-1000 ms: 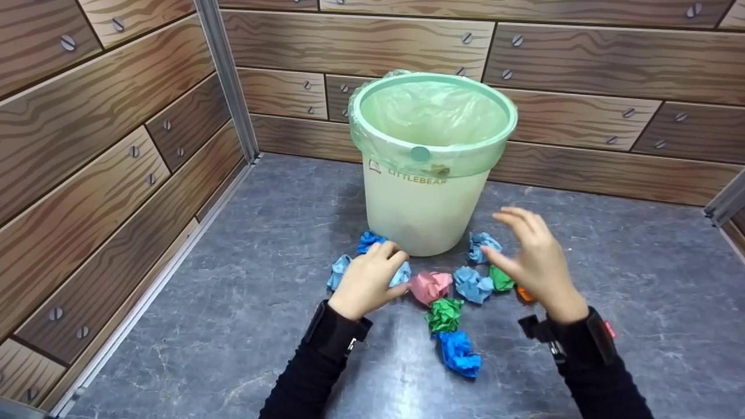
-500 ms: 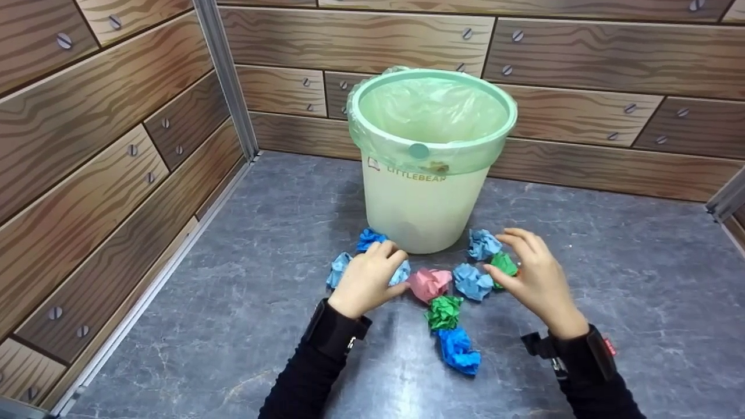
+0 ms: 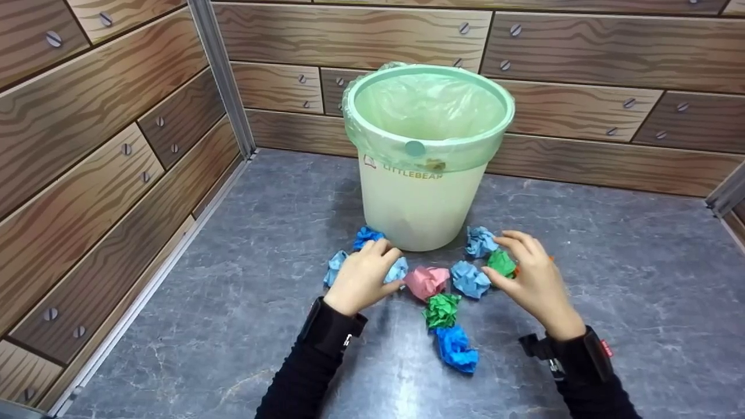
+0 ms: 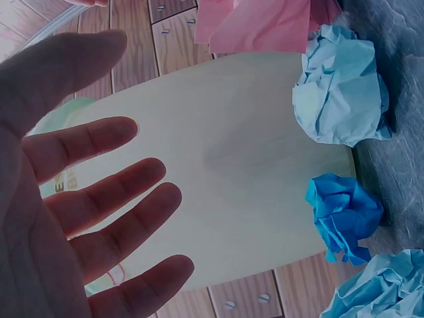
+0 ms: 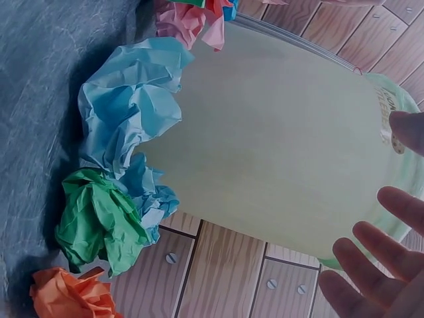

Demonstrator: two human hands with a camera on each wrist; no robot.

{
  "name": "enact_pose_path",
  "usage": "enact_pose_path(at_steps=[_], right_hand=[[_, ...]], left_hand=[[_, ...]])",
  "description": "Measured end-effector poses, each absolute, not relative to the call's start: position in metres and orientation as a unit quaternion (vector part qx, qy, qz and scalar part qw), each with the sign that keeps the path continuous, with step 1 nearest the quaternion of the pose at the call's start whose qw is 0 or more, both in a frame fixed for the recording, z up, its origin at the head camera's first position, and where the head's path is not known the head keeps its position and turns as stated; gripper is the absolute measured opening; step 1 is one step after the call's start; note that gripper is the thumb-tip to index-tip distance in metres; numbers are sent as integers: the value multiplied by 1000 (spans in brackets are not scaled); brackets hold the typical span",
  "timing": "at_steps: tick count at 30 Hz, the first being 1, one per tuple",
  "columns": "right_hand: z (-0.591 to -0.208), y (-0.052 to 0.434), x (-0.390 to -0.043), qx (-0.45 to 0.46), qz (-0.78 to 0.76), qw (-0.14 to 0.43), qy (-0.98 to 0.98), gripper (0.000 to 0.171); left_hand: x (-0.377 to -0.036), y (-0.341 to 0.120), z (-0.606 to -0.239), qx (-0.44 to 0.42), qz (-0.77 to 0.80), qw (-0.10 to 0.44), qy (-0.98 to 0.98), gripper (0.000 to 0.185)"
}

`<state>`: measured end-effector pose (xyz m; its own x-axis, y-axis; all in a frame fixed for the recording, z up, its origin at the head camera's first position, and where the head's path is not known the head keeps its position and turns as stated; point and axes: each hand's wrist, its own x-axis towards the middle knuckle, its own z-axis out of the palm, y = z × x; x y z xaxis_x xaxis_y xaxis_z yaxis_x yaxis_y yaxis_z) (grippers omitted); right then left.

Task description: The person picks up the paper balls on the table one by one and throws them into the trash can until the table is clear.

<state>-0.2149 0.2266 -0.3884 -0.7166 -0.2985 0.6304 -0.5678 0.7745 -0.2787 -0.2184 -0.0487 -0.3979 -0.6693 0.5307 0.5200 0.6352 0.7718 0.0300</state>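
Observation:
Several crumpled paper balls lie on the grey floor in front of a pale green bin (image 3: pixel 422 198). My left hand (image 3: pixel 362 274) hovers with relaxed, spread fingers (image 4: pixel 112 199) over a light blue ball (image 3: pixel 399 270), next to a blue ball (image 3: pixel 366 236) and another light blue one (image 3: pixel 334 267). My right hand (image 3: pixel 531 279) is low over a green ball (image 3: pixel 500 262), its fingers (image 5: pixel 371 262) loosely spread and holding nothing. An orange ball (image 5: pixel 69 295) lies under that hand. A pink ball (image 3: pixel 426 281) and a light blue ball (image 3: pixel 469 279) lie between the hands.
The bin has a green liner over its rim (image 3: pixel 503 113). Nearer me lie a green ball (image 3: pixel 442 309) and a blue ball (image 3: pixel 456 348). Another light blue ball (image 3: pixel 479 241) rests by the bin's base. Wood-pattern walls (image 3: pixel 105 151) close the left and back.
My right hand has come down and slightly left, from above the balls to just over the green one. The left hand has stayed almost still.

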Motion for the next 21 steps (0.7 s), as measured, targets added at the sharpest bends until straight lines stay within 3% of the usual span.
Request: enact_pose_path(at_steps=[15, 21], right_hand=[[-390, 224, -214, 244, 232, 286, -897, 47], [-392, 223, -214, 246, 234, 283, -897, 47]], left_hand=[[-232, -74, -401, -253, -90, 218, -938, 42], [-237, -87, -407, -208, -91, 164, -960, 44]])
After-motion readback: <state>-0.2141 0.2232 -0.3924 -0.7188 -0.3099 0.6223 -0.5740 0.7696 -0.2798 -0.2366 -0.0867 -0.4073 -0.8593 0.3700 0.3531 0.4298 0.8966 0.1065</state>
